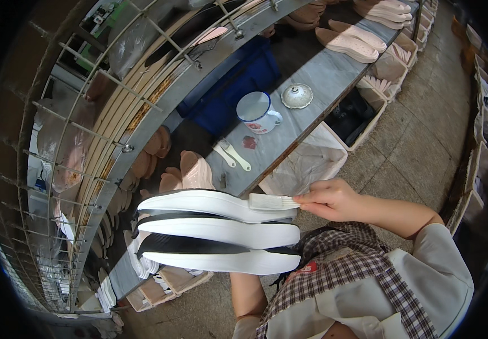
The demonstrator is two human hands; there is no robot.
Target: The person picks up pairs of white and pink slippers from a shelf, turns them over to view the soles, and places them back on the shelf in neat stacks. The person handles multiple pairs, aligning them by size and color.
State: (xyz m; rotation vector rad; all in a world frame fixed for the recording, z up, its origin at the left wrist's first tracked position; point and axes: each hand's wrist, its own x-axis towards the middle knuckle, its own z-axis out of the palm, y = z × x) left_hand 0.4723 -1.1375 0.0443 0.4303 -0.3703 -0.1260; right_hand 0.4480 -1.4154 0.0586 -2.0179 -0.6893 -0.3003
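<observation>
I had three shoe soles (216, 227), white-sided and black-topped. One hand (334, 199) of mine showed, with one flat pale brush (269, 201). I counted one white mug (258, 118), one round lid (297, 96), two small white-handled tools (237, 157) and one blue crate (227, 85); the pinkish soles (348, 46) overlapped too much to count.

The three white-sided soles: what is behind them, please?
The left forearm passes behind the soles; the left hand is covered. Pinkish pieces also show partly.
</observation>
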